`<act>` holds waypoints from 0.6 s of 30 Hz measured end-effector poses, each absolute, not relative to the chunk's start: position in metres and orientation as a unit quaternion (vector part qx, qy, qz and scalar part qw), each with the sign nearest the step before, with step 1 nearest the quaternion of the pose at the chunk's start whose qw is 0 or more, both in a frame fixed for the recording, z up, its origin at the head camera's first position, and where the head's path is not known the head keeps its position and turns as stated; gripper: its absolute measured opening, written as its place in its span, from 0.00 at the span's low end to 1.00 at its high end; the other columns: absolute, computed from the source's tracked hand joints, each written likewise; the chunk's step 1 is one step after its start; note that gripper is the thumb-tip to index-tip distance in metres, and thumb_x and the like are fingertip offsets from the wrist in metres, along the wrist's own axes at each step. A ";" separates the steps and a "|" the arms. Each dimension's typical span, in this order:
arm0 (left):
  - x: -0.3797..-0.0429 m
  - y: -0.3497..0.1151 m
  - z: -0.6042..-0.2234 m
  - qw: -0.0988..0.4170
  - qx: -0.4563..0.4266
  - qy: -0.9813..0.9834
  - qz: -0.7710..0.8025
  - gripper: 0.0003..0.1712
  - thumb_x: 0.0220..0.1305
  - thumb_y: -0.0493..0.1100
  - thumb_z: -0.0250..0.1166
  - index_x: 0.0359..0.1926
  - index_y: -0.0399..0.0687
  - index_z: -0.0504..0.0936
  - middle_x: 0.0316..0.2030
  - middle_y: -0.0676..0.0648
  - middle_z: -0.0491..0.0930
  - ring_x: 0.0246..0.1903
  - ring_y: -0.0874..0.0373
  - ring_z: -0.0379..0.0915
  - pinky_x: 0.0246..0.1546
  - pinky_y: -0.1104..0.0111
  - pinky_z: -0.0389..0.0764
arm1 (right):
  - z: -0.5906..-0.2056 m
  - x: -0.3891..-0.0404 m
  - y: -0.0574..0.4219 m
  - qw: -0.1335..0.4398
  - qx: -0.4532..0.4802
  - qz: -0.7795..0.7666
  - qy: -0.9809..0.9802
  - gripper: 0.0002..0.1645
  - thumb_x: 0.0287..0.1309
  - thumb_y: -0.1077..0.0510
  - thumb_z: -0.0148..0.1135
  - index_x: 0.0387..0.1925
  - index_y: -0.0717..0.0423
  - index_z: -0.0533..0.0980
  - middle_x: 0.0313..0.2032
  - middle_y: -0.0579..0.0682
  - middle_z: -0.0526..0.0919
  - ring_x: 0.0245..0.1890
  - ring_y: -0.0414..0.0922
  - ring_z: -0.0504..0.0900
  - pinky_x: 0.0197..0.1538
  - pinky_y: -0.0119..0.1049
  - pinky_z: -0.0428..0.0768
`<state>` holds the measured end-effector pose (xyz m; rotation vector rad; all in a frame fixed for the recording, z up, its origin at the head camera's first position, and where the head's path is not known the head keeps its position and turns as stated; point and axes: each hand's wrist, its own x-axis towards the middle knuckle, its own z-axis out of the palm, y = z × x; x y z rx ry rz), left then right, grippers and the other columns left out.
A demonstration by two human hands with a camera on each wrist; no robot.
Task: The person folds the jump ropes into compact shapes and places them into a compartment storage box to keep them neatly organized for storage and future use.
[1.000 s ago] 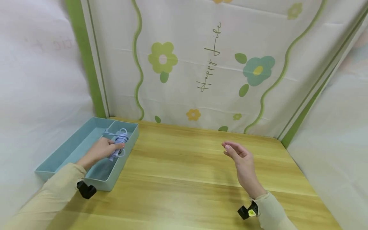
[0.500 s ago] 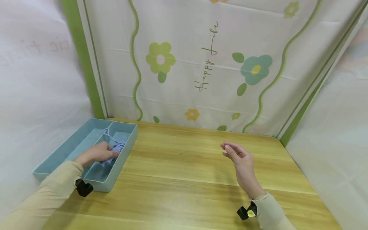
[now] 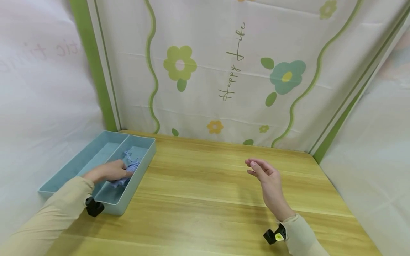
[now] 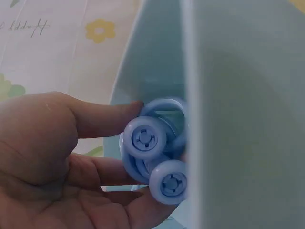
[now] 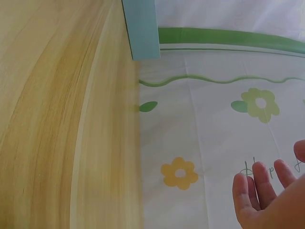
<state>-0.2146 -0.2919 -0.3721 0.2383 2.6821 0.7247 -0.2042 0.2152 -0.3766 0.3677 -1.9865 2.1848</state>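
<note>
My left hand [image 3: 110, 170] reaches into the right compartment of a light-blue divided box [image 3: 137, 186] and holds a wound-up, bluish-purple jump rope [image 3: 133, 165]. In the left wrist view, the thumb lies on one side of the jump rope [image 4: 145, 138] and the fingers on the other; the round ends of its two handles face the camera. Part of the bundle is hidden behind the compartment wall in that view. My right hand [image 3: 270, 185] hovers over the right half of the table with relaxed, slightly bent fingers, holding nothing.
The wooden table [image 3: 205, 199] extends to the right of the box. The box's left compartment [image 3: 96, 156] is long and narrow, beside a white fabric side wall [image 3: 48, 106]. A printed floral curtain [image 3: 205, 71] hangs along the back edge.
My left hand has lowered the jump rope from above the box's rim down into the right compartment, its loose loop settling in too. The right hand stays nearly still.
</note>
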 end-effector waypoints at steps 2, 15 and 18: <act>-0.215 -0.290 -0.372 0.172 0.084 0.948 0.254 0.23 0.65 0.46 0.62 0.14 0.50 0.68 0.13 0.54 0.67 0.14 0.63 0.66 0.18 0.71 0.68 | -0.376 -0.204 0.216 0.084 0.122 0.731 -0.666 0.25 0.69 0.55 0.61 0.55 0.74 0.73 0.52 0.61 0.80 0.57 0.55 0.76 0.55 0.46 0.77; -0.210 -0.286 -0.361 0.151 0.045 0.957 0.242 0.29 0.72 0.52 0.57 0.13 0.55 0.61 0.12 0.57 0.56 0.12 0.65 0.51 0.16 0.70 0.59 | -0.373 -0.206 0.216 0.094 0.115 0.731 -0.666 0.26 0.69 0.54 0.61 0.55 0.74 0.73 0.52 0.60 0.81 0.58 0.57 0.74 0.57 0.48 0.75; -0.208 -0.284 -0.356 0.121 0.043 0.960 0.250 0.30 0.73 0.50 0.56 0.12 0.54 0.60 0.11 0.56 0.54 0.12 0.64 0.48 0.16 0.71 0.55 | -0.371 -0.206 0.216 0.093 0.114 0.730 -0.667 0.27 0.68 0.54 0.62 0.56 0.75 0.73 0.52 0.60 0.81 0.57 0.56 0.74 0.57 0.49 0.74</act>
